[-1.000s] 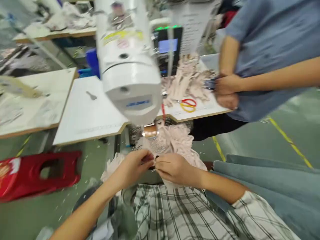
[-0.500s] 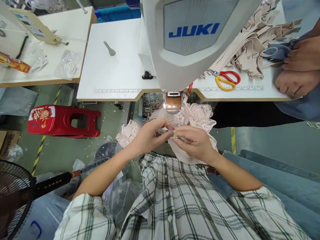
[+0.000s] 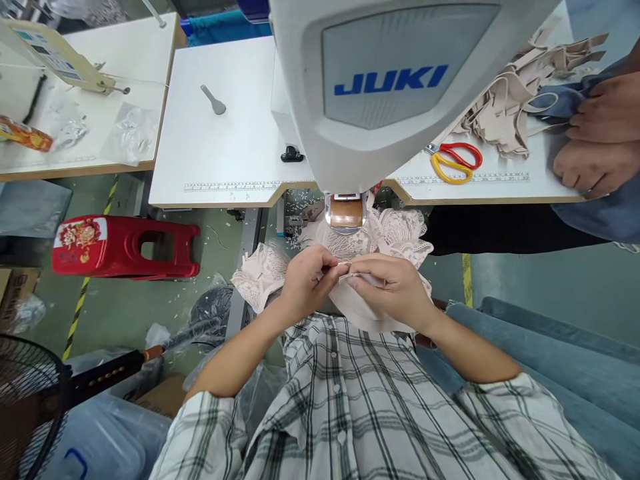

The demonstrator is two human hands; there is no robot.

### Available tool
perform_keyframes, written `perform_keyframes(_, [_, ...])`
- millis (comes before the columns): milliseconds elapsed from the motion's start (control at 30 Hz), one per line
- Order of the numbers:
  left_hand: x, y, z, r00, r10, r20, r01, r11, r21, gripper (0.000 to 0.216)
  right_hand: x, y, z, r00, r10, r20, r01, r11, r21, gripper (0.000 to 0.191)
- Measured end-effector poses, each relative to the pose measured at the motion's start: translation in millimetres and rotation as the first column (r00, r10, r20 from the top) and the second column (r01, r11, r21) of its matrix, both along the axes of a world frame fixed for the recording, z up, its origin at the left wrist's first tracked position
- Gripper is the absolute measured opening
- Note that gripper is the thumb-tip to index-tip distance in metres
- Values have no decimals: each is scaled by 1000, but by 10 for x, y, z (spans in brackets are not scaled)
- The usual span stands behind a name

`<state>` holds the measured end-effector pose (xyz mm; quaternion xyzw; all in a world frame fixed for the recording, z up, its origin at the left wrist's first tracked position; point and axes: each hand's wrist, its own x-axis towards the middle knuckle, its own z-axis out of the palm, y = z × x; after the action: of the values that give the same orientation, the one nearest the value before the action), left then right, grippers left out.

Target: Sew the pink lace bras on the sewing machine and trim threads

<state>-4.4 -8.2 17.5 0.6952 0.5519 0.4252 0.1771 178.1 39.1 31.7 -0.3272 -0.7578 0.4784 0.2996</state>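
My left hand (image 3: 304,280) and my right hand (image 3: 390,287) meet close to my chest, both pinching the edge of a pale pink lace garment piece (image 3: 400,230). The fingertips touch at the fabric's near edge, just below the head of a white JUKI sewing machine (image 3: 385,80). The lace spreads out under the machine's brown presser part (image 3: 345,212) and hangs down on both sides. A second lace flap (image 3: 260,270) droops to the left of my left hand.
Red and yellow scissors (image 3: 455,160) lie on the white table (image 3: 225,153) beside a heap of beige straps (image 3: 505,107). Another person's hands (image 3: 593,143) rest at the table's right edge. A red stool (image 3: 125,245) and a black fan (image 3: 30,400) stand left.
The view swung down and closer to the sewing machine. My hands drew slightly toward me, still pinching the lace edge together. The other person's hands stay at the table's right.
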Motion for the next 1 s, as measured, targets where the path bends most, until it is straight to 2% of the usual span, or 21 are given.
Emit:
perform_keyframes(167, [62, 8, -92, 987, 3, 158, -7, 1000, 24, 28, -32, 38, -14, 997, -69, -35, 66, 994, -89, 16])
perform_keyframes(267, [94, 12, -83, 980, 46, 192, -44, 999, -14, 27, 3, 104, -17, 996, -91, -22, 89, 993, -78, 15])
perform_keyframes(333, [100, 29, -34, 979, 89, 184, -81, 996, -47, 24, 47, 186, 6, 990, -135, 40, 135, 991, -11, 17])
perform_keyframes(400, [93, 57, 44, 986, 66, 155, -62, 997, -35, 17, 86, 287, 47, 976, -181, 123, 169, 980, 108, 17])
perform_keyframes(467, [74, 91, 135, 995, -2, 99, -1, 1000, 28, 9, 103, 383, 94, 969, -165, 187, 124, 969, 213, 17])
perform_keyframes(533, [51, 125, 219, 998, -41, 42, 38, 996, 84, 5, 99, 452, 134, 974, -83, 212, 33, 972, 232, 17])
perform_keyframes(667, [12, 175, 317, 998, -67, -18, 68, 994, 89, 4, 82, 513, 186, 985, 56, 165, -73, 992, 99, 15])
perform_keyframes(833, [-11, 205, 330, 996, -83, -32, 84, 995, 46, 4, 122, 562, 258, 970, 171, 176, -155, 983, -101, 21])
perform_keyframes(1000, [-2, 235, 333, 993, -114, -37, 115, 993, 7, 6, 167, 595, 312, 947, 235, 217, -200, 965, -170, 17])
